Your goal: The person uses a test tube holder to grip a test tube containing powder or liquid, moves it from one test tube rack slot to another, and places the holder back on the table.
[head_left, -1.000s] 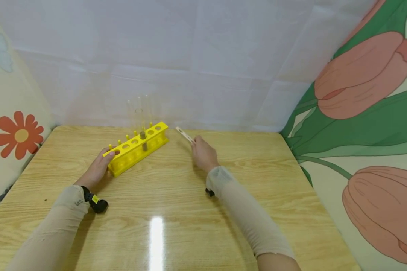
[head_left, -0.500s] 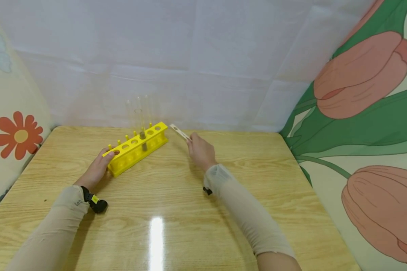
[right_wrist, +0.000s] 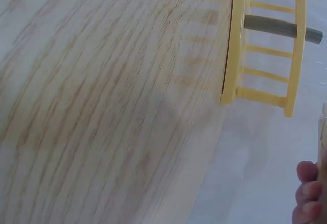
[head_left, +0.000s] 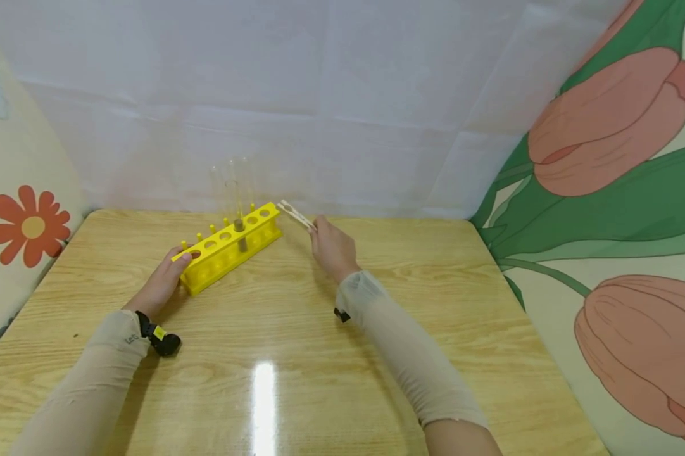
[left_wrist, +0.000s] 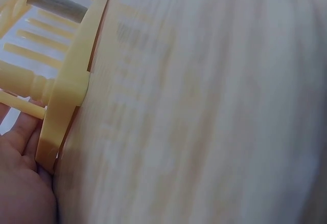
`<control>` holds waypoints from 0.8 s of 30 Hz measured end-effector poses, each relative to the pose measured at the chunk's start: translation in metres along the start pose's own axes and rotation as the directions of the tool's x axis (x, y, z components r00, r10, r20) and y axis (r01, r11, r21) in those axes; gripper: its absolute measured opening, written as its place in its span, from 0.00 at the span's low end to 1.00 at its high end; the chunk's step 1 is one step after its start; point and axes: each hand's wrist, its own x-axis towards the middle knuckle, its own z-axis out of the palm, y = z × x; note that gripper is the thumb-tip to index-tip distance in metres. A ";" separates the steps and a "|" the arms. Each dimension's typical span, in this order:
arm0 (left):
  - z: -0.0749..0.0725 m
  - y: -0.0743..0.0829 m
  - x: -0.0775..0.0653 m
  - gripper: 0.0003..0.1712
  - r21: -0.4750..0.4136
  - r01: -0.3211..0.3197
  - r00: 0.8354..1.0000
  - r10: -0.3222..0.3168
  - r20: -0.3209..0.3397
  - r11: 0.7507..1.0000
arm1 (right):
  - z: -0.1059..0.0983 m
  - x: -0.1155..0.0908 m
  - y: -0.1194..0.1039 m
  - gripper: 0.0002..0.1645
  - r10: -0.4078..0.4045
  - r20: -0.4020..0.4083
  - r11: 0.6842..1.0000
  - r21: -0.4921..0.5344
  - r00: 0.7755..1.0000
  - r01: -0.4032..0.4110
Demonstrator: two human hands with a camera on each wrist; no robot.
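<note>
Test-tube rack (head_left: 217, 241), yellow, standing aslant on the wooden table (head_left: 234, 342), left of centre in the head view.
At lower left, below a beige sleeve (head_left: 86, 373), is no gap in the hold: the left hand (head_left: 159, 282) grips the rack's near end, thumb on top, other fingers partly hidden. Clear glass tubes (head_left: 246, 180) rise faintly behind the rack. Right of its mid-length, a dark grey column (head_left: 242, 245) stands upright in one hole. Past the rack's far end, a pale wooden clamp (head_left: 299, 217) slants down rightward, tips parted; the right wrist view shows it apart from the rack. Near the frame's middle, the right hand (head_left: 335, 249) has its fingers curled about the clamp's lower end.
</note>
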 end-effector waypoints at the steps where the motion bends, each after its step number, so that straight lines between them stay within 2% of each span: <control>1: 0.000 0.000 0.000 0.44 0.000 -0.003 1.000 0.003 0.001 1.000 | 0.000 0.000 -0.001 0.11 -0.004 -0.001 1.000 0.000 1.000 0.004; 7: 0.000 0.000 0.002 0.42 -0.001 -0.027 1.000 0.027 -0.002 1.000 | -0.003 0.000 -0.004 0.10 -0.022 -0.022 1.000 0.003 1.000 0.022; 15: -0.002 -0.002 0.003 0.44 0.009 -0.023 1.000 0.023 0.007 1.000 | -0.007 0.001 -0.012 0.10 -0.071 -0.105 0.997 0.031 0.992 0.075; 24: -0.002 0.000 0.001 0.46 0.010 0.054 0.998 -0.054 0.035 0.999 | -0.012 0.002 -0.019 0.08 -0.165 -0.224 0.984 0.023 0.961 0.175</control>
